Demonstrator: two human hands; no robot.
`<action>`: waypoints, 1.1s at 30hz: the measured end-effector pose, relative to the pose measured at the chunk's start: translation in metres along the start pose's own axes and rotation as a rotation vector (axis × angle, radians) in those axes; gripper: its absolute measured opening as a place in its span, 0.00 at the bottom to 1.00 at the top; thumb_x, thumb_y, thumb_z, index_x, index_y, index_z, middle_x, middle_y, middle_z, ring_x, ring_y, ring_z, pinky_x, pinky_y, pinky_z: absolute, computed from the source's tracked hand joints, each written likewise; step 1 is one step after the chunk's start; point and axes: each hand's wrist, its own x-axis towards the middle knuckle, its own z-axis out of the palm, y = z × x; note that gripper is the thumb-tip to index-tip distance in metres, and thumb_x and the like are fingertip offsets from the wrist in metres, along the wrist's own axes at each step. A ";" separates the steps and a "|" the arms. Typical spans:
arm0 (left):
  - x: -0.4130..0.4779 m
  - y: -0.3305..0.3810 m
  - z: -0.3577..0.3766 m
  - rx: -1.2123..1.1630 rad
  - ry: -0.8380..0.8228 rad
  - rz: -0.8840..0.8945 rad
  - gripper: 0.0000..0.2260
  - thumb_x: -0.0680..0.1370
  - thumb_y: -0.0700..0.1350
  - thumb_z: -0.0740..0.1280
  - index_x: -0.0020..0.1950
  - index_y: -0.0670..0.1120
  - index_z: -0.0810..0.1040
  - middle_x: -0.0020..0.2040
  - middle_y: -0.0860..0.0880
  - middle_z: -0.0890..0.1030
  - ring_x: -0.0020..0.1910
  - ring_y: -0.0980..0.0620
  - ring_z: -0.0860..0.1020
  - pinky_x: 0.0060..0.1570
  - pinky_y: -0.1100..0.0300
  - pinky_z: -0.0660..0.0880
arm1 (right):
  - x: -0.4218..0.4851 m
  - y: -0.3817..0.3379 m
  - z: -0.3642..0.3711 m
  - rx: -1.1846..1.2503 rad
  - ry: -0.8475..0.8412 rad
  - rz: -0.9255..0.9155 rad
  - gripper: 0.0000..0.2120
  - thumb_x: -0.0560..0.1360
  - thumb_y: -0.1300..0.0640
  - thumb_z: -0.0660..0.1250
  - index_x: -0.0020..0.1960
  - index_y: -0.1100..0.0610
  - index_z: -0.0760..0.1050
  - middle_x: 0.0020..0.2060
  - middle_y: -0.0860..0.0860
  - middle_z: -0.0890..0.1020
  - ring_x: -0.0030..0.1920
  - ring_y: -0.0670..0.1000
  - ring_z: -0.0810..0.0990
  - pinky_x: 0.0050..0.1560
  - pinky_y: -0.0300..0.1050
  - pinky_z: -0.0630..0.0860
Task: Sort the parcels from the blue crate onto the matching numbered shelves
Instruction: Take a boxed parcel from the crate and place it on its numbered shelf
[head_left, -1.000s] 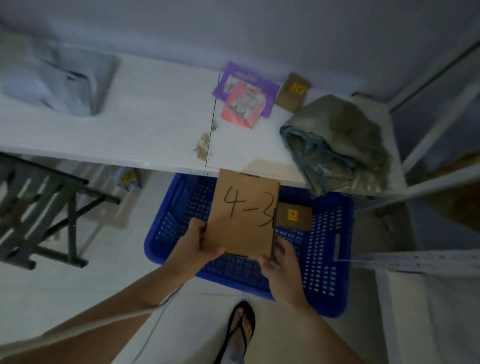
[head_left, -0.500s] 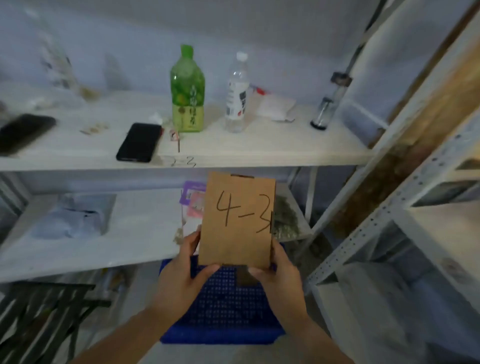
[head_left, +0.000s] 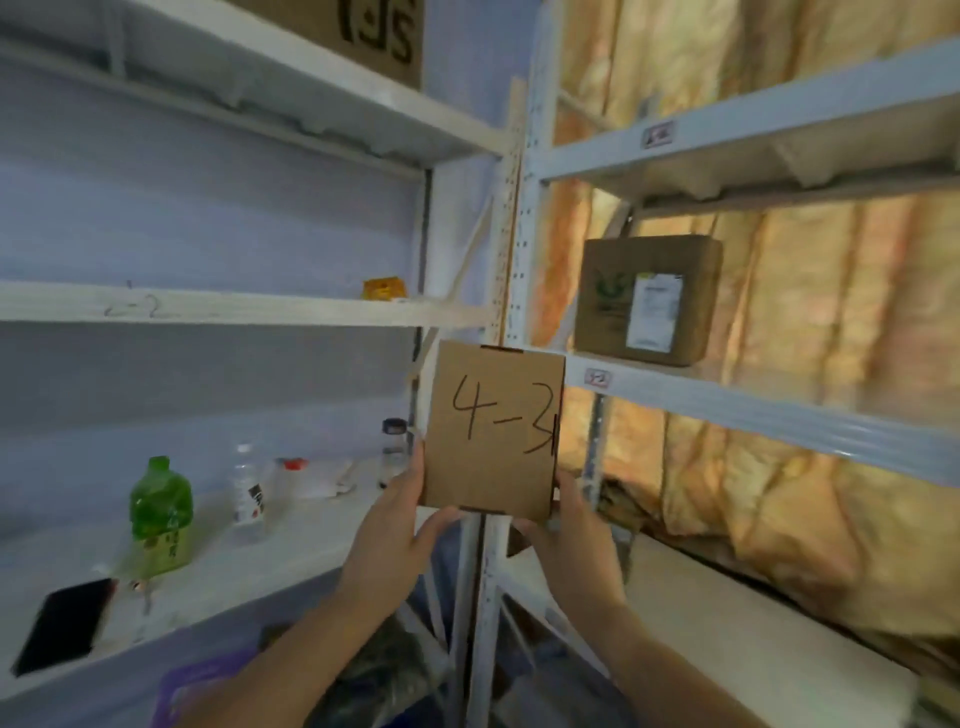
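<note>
I hold a flat brown cardboard parcel (head_left: 492, 431) upright in front of me, "4-3" handwritten on its face. My left hand (head_left: 389, 525) grips its lower left edge and my right hand (head_left: 571, 540) its lower right corner. Behind it stands the white upright post (head_left: 511, 260) where two shelf units meet. The left unit has a shelf edge marked "2-2" (head_left: 130, 306). The right unit has small labels on its shelf edges (head_left: 596, 378), too blurred to read. The blue crate is out of view.
A brown box with a white label (head_left: 647, 299) sits on the right unit's middle shelf. A small yellow item (head_left: 383, 287) lies on the left shelf. Below are a green bottle (head_left: 160, 514), a clear bottle (head_left: 248, 491), a jar (head_left: 394, 441) and a black phone (head_left: 65, 623).
My view has swung up and right from the crate on the floor to the upper shelves. The parcel has risen with both hands, held the same way.
</note>
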 end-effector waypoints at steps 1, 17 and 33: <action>0.005 0.024 0.009 -0.010 -0.014 0.027 0.36 0.76 0.62 0.57 0.74 0.63 0.36 0.72 0.58 0.64 0.64 0.65 0.62 0.64 0.63 0.62 | -0.003 0.001 -0.029 -0.036 0.031 0.000 0.29 0.74 0.54 0.69 0.71 0.45 0.60 0.58 0.44 0.80 0.54 0.46 0.81 0.51 0.40 0.78; -0.013 0.272 0.097 -0.144 -0.071 0.265 0.38 0.77 0.56 0.59 0.74 0.58 0.33 0.73 0.42 0.65 0.67 0.47 0.71 0.66 0.48 0.70 | -0.085 0.040 -0.274 -0.373 0.275 -0.004 0.39 0.76 0.51 0.67 0.78 0.47 0.46 0.73 0.45 0.66 0.68 0.50 0.71 0.60 0.44 0.72; 0.001 0.230 0.125 -0.206 -0.149 0.180 0.39 0.73 0.52 0.69 0.76 0.56 0.48 0.71 0.50 0.69 0.67 0.50 0.72 0.64 0.53 0.68 | -0.083 0.067 -0.239 -0.385 0.379 0.107 0.26 0.71 0.52 0.73 0.64 0.51 0.65 0.51 0.49 0.81 0.47 0.52 0.81 0.40 0.45 0.76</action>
